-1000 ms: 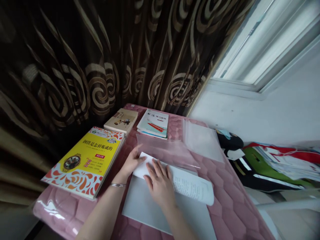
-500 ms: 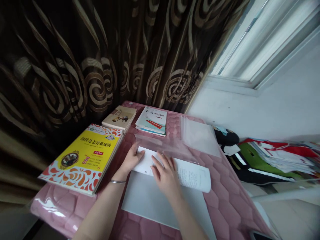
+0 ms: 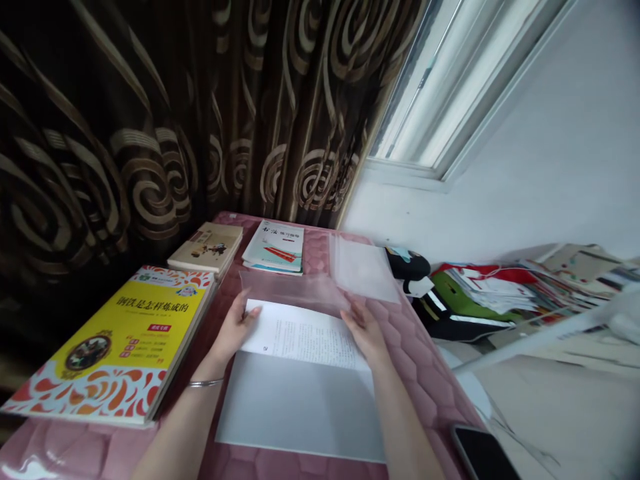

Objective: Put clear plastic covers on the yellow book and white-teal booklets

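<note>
Before me lies an open book (image 3: 300, 337), its printed page above and a plain pale-grey panel below. My left hand (image 3: 239, 328) grips the page's left edge, thumb on top and the other fingers partly hidden. At the opposite edge, my right hand (image 3: 366, 331) holds the book between thumb and fingers. A clear plastic sheet (image 3: 295, 285) sticks out beyond the book's far edge, between my hands. How it joins the book cannot be made out.
A yellow book (image 3: 130, 327) lies left, with a tan book (image 3: 207, 247) behind it. A white-and-teal book stack (image 3: 275, 247) and clear plastic covers (image 3: 363, 267) lie farther back on the pink padded table (image 3: 415, 353). A phone (image 3: 483, 453) is front right.
My right hand has moved from the middle of the page to its right edge. The page's curled right end now lies flatter. The view has shifted right.
</note>
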A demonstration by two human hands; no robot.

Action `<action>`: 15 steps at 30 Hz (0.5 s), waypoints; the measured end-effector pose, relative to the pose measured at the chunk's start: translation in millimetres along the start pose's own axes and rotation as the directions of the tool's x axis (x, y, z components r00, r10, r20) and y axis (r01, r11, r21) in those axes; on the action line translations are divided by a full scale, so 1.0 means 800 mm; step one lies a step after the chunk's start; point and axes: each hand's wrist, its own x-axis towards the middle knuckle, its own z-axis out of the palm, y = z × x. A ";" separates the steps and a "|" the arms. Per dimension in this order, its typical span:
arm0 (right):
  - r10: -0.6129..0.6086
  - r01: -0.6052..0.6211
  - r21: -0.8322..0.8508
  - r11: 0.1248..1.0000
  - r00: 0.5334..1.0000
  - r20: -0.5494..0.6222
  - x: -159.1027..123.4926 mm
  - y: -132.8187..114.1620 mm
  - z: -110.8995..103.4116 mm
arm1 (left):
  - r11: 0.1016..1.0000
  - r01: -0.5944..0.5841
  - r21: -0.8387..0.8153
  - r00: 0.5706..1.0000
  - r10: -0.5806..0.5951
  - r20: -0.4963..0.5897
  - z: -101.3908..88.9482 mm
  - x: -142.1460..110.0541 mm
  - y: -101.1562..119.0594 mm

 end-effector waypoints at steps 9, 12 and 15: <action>0.189 -0.176 0.356 0.918 0.982 0.000 0.003 -0.006 -0.005 | 0.999 -0.020 0.034 1.000 0.021 -0.003 0.001 0.000 0.006; 0.153 -0.152 0.392 0.907 0.988 0.027 0.005 -0.009 -0.013 | 0.998 -0.031 0.049 0.996 0.035 -0.082 0.003 0.002 0.003; 0.154 -0.168 0.384 0.908 0.986 0.069 0.007 -0.010 -0.024 | 1.000 -0.019 0.015 0.995 0.020 -0.098 0.006 0.004 0.002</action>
